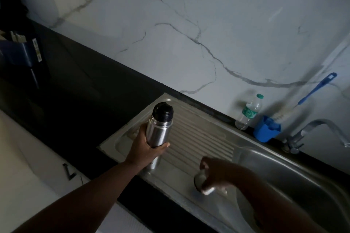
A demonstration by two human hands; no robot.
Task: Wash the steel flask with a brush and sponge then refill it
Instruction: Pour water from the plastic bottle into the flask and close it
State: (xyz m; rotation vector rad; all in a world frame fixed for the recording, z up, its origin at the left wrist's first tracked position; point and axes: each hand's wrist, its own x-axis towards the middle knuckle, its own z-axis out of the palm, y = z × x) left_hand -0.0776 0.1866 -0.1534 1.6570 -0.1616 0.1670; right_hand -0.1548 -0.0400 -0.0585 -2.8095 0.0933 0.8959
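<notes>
Your left hand (pixel 146 149) is wrapped around the middle of the tall brushed-steel flask (pixel 158 134), fingers curled behind the body and the thumb lying across its front. The flask stands nearly upright, and whether its base rests on the ribbed steel draining board (pixel 198 134) or hangs just above it is hard to tell. Its black stopper (pixel 163 111) is on, above your knuckles. There is a small dark mark low on the flask below your palm, too small to read.

Your right hand (pixel 214 175) is off to the right of the flask, lower on the draining board, fingers curled down over a small round steel cup (pixel 201 180) that looks like the flask's cap. It is blurred, so you cannot tell how firmly you hold it, only that the fingers close around it.

Beyond your right hand, at the wall, stands a clear plastic water bottle with a green cap (pixel 249 112); its green label carries print that cannot be read. Just right of it is a blue plastic holder (pixel 266 131) with a blue-handled bottle brush (pixel 316 89) leaning out of it. The steel tap (pixel 310 132) rises farther right, over the steel sink basin (pixel 284 166) that lies just past your right wrist.
</notes>
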